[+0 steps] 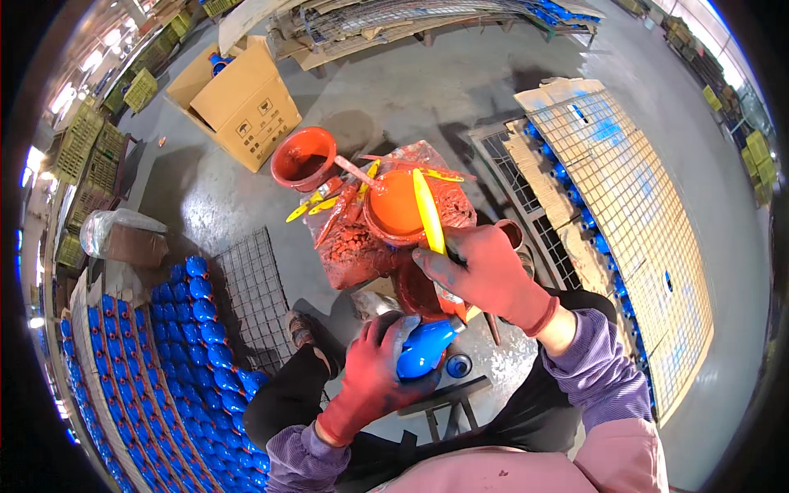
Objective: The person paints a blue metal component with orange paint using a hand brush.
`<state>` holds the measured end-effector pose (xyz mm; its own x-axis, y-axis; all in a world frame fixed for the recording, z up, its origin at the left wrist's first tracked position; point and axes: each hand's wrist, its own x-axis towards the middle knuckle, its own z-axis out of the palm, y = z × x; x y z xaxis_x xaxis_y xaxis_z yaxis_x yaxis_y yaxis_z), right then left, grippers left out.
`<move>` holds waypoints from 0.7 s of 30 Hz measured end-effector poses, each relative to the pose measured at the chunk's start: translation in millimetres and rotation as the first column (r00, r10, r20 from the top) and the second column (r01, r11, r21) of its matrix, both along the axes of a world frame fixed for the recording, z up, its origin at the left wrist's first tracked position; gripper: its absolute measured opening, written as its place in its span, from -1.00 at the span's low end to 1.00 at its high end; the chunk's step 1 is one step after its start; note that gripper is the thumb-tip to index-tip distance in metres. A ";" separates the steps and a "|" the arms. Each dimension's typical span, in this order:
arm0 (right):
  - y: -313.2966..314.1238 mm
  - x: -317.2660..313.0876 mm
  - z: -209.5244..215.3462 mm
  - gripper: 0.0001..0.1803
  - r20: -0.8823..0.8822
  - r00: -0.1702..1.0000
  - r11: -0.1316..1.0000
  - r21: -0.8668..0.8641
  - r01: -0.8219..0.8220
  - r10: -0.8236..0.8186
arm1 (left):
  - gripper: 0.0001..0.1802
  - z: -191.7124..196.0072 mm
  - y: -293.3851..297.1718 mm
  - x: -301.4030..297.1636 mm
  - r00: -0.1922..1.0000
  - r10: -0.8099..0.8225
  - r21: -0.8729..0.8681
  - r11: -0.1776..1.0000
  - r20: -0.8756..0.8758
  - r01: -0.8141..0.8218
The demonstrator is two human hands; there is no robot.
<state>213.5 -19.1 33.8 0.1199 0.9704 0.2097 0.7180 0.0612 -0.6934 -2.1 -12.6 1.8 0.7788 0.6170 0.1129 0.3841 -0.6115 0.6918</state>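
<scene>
My left hand, in a red glove with dark smudges, is wrapped round a glossy blue rounded part. Its narrow end points up and right. In my right hand, gloved the same way, is a yellow-handled paintbrush, held with the bristles down. The red-coated bristles are at the narrow end of the blue part; whether they touch it I cannot tell. Just beyond my hands stands a pot of orange-red paint. Below the brush, another blue piece sits near a small stand between my knees.
A red bucket and several yellow-handled brushes lie around a paint-crusted block. Rows of blue parts fill the left side. An open cardboard box stands farther back. A wire mesh panel over cardboard lies right.
</scene>
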 end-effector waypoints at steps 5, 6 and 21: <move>-8.4 -11.5 18.8 -0.73 0.080 0.994 0.993 0.091 -0.078 0.071 | -0.18 -6.7 -2.1 -5.2 0.999 0.041 0.034 0.999 -0.030 -0.040; -9.2 -12.3 17.3 -0.73 0.140 0.987 0.988 0.120 -0.097 0.080 | -0.17 -8.5 -0.2 -5.7 0.999 0.036 0.037 0.999 -0.025 -0.035; -18.5 -6.8 6.4 -0.69 0.033 0.986 0.868 0.470 -0.161 0.165 | -0.23 3.7 9.9 -8.5 0.888 0.419 -0.919 0.395 0.192 0.012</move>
